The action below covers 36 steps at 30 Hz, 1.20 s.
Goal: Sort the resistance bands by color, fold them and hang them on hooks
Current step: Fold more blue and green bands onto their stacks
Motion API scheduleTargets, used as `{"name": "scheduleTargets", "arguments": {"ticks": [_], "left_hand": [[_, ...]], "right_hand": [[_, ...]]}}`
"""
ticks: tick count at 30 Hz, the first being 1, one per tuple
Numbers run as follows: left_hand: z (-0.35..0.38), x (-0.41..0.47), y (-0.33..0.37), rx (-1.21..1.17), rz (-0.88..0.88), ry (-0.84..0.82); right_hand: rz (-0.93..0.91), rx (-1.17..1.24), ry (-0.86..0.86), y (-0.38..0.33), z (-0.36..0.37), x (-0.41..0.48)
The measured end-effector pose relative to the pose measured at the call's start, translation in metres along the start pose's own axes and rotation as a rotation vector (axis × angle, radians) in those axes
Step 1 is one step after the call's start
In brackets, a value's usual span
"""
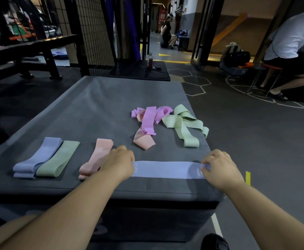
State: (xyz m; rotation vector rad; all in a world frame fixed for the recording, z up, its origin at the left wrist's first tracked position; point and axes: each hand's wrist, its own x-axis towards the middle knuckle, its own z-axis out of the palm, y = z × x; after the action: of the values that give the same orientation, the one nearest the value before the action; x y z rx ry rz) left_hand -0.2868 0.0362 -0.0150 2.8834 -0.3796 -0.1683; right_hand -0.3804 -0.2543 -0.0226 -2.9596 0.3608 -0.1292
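Note:
A lavender band (167, 169) lies stretched flat along the near edge of the grey padded box (100, 105). My left hand (119, 163) grips its left end and my right hand (219, 168) pinches its right end. Folded bands lie in a row to the left: a lavender one (37, 157), a green one (58, 158) and a peach one (95, 157). Farther back sit loose bands: a pink tangle (151, 118), a peach band (144, 139) under it and green bands (185, 123) at the right.
The box's right edge drops to the dark gym floor (256, 141). A black bench (30, 49) stands at the back left, a low platform with a bottle (150, 59) behind the box. A seated person (292, 51) is at the far right, another person (166, 33) far back.

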Motion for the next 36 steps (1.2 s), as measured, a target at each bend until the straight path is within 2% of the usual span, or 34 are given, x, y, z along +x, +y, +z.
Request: {"name": "scheduleTargets", "arguments": {"ticks": [7, 10, 12, 15, 17, 21, 28, 36], "left_hand": [[-0.011, 0.006, -0.004, -0.288, 0.014, 0.213], [-0.014, 0.004, -0.006, -0.378, -0.008, 0.252], [-0.014, 0.003, -0.007, -0.420, -0.024, 0.227], [-0.008, 0.002, -0.006, -0.429, -0.022, 0.208], [-0.003, 0.001, -0.006, -0.373, 0.005, 0.218], [0.003, -0.001, -0.002, -0.340, 0.075, 0.208], [0.014, -0.003, 0.019, -0.480, 0.216, 0.226], [0.022, -0.004, 0.046, -0.672, 0.474, 0.218]], "right_hand": [[-0.006, 0.080, 0.279, 0.000, -0.009, -0.001], [-0.057, 0.087, 0.334, 0.000, -0.007, 0.000], [-0.137, 0.065, 0.278, 0.000, -0.002, 0.000], [-0.266, 0.068, 0.024, -0.002, 0.005, -0.005], [-0.265, 0.123, -0.079, -0.004, 0.004, -0.008], [-0.229, 0.118, -0.020, -0.010, 0.005, -0.006], [-0.171, 0.311, -0.126, -0.045, 0.003, -0.002], [0.095, 0.880, -0.184, -0.089, -0.004, 0.012]]}}
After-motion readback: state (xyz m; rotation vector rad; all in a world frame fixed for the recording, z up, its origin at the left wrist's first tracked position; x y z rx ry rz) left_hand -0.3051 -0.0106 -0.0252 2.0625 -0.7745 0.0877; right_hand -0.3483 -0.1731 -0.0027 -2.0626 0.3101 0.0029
